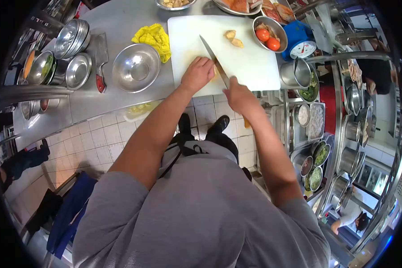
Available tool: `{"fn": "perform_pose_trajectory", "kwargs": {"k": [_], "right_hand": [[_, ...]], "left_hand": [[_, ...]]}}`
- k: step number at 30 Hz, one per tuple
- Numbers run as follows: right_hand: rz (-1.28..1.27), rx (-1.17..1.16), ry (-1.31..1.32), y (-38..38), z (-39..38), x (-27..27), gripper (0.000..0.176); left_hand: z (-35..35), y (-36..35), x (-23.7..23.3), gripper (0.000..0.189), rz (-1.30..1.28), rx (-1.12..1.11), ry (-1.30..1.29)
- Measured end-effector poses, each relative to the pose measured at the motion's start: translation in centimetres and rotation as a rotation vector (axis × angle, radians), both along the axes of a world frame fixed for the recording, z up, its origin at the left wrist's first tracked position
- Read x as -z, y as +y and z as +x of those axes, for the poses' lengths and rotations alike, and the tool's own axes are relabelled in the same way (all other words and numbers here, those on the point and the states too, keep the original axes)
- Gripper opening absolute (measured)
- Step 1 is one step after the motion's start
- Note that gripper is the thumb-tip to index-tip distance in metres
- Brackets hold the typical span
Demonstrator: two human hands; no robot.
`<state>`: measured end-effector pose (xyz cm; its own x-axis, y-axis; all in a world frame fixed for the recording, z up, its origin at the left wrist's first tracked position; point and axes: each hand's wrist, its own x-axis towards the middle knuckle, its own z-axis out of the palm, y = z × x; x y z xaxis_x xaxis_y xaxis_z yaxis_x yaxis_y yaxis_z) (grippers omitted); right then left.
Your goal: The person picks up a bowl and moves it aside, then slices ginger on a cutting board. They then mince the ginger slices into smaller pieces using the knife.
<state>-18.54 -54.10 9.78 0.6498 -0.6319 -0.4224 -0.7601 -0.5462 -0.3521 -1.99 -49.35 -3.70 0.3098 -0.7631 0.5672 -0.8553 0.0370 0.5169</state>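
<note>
Frame centre: right hand (237, 95) clenched on knife (212, 56) handle; left hand (197, 73) curled beside blade on cutting board (250, 67), hold unclear. Advise fingertips tucked.

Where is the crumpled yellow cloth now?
Head view: the crumpled yellow cloth lies on the steel counter at the white cutting board's left edge, beside the large empty steel bowl.

We wear a grey short-sleeved shirt (201, 214), a dark apron (205, 142) with thin straps, and black shoes (220, 122).
</note>
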Motion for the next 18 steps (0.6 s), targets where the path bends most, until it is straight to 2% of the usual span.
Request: {"fn": "perform_pose_trajectory", "kwargs": {"k": [2,4,6,7,9,11,15,18], "right_hand": [[0.041,-0.107,0.071,1.0,-1.8,-2.9,0.030],[0.070,-0.086,0.051,1.4,-3.0,1.8,0.030],[-0.012,-0.027,-0.094,1.3,-2.7,7.5,0.030],[-0.010,-0.057,-0.104,0.7,-1.8,6.8,0.031],[0.049,-0.046,-0.047,0.7,-1.4,1.9,0.032],[0.144,-0.039,0.027,0.7,-1.3,-2.2,0.034],[0.038,0.048,-0.058,1.9,-1.5,6.1,0.031],[0.055,0.037,-0.122,0.5,-0.7,6.7,0.031]], "left_hand": [[0.1,-0.1,-0.1,0.009,-0.013,-0.004,0.005],[0.0,0.0,-0.1,0.008,-0.020,-0.007,0.013],[-0.1,0.0,-0.3,0.008,-0.060,-0.006,0.023],[0.1,0.1,-0.3,0.008,-0.058,-0.009,0.023],[0.1,0.1,-0.3,0.013,-0.038,0.030,0.015],[0.3,-0.3,-0.4,0.010,-0.057,0.010,0.009],[-0.1,0.0,0.0,0.008,-0.034,-0.001,0.038],[0.1,0.0,-0.2,0.007,-0.027,0.024,0.036]]}}
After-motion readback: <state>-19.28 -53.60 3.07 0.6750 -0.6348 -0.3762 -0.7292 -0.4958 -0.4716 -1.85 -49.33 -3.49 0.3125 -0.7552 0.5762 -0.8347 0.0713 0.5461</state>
